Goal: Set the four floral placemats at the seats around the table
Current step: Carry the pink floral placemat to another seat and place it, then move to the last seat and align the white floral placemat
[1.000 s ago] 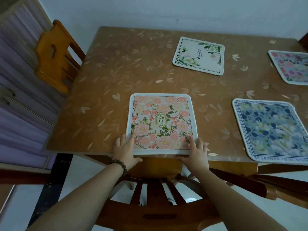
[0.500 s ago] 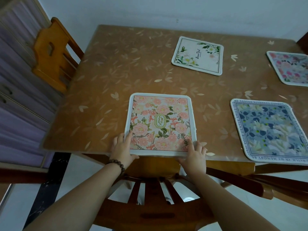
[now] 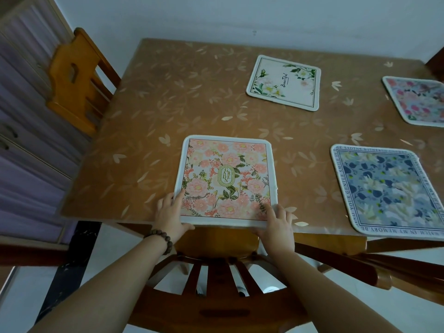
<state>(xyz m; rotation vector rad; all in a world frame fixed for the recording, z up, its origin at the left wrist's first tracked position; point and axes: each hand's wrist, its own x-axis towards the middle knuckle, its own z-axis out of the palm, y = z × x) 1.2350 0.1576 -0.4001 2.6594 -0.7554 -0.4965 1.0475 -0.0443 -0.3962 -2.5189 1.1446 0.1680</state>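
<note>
Now both hands, the left hand (image 3: 169,213) and right hand (image 3: 276,221), pinch the near corners of the pink "Garden" placemat (image 3: 225,179) to square it with the table edge (image 3: 96,218).

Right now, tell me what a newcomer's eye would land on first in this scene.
First, the pink placemat at the near table edge, with the left hand and right hand resting on its near corners. Then three more mats: a blue placemat to its right, a white placemat farther back, and a pink-flowered placemat at the far right, all on the brown table.
</note>
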